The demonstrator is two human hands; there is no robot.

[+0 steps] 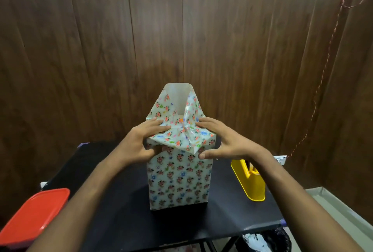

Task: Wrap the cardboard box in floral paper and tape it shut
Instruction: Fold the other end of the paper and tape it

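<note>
Floral paper (177, 177) covers the tall box (178, 195) from its base to its top, and the box is stood upright near the middle of the black table (125, 217). At the top, the paper is gathered into folds, with the near flap pressed down flat and the far flap (177, 98) left standing, its plain white inside turned toward the camera.

The left hand (139, 140) is placed on the upper left corner of the box; its fingers are laid across the folded paper on top while the thumb is pressed against the front face below, so the paper is clamped there. The right hand (224, 140) is set on the upper right corner in the same way, fingers spread over the top fold, thumb curled in against the front edge, the paper pinched between them. Both forearms are stretched in from the near edge.

A yellow tape dispenser (249, 181) is seen toward the right edge of the table, well apart from the box. A red lid (34, 215) is seen at the near left corner. Behind the table, a wall of dark wood panels (101, 49) is shown.
</note>
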